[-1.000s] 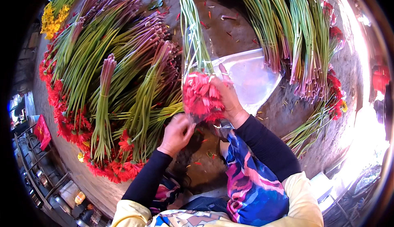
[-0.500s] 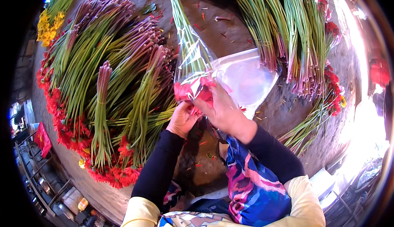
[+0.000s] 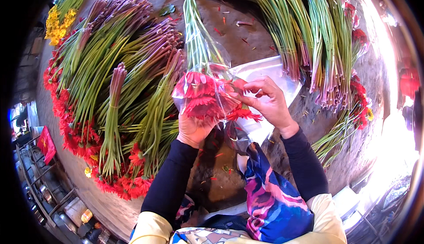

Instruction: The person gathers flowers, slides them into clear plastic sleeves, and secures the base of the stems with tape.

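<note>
A bunch of red gerbera daisies (image 3: 198, 96) lies in a clear plastic sleeve, its green stems (image 3: 193, 32) pointing away from me. My left hand (image 3: 194, 128) cups the flower heads from beneath, on the near side; its fingers are mostly hidden behind the blooms. At the bunch's right side, my right hand (image 3: 268, 100) pinches with thumb and forefinger near the sleeve's edge and an outer bloom. What exactly lies between those fingertips is hard to see. Under and beyond that hand rests a stack of clear plastic sleeves (image 3: 282, 74).
A large heap of red gerberas (image 3: 119, 71) with long stems covers the left side. Tied bundles of stems (image 3: 309, 36) lie at the far right, more flowers (image 3: 338, 133) below them. Yellow flowers (image 3: 59, 25) sit far left. Petals litter the brown surface. A metal rack (image 3: 46, 186) stands lower left.
My right hand has drawn back to the right, off the flower heads. The red blooms now show spread out inside the sleeve, with my left hand beneath them.
</note>
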Tool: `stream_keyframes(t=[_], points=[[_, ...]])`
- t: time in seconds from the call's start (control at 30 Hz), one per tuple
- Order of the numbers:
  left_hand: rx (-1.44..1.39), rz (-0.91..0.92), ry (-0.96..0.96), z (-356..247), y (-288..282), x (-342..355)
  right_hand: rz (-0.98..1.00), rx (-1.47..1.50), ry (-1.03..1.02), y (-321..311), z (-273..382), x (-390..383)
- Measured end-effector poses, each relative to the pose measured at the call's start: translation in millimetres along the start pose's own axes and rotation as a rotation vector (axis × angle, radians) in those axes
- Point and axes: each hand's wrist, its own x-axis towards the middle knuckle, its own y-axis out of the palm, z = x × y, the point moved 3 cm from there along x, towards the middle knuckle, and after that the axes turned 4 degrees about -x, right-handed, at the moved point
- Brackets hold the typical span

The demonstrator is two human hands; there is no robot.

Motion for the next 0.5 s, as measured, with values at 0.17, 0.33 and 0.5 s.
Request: stream_keyframes(t=[0.17,0.33,0.5], points=[[-0.106,0.06,-0.059,-3,0,-12,-0.274,-0.012,-0.158,-1,-6,2],[-0.113,0.168,-0.015,3,14,-24,-0.304,-0.19,-0.204,8,6,-55],[0.321,0.174,0.045,17,25,-50,-0.354,-0.173,-0.462,-2,78,-56]])
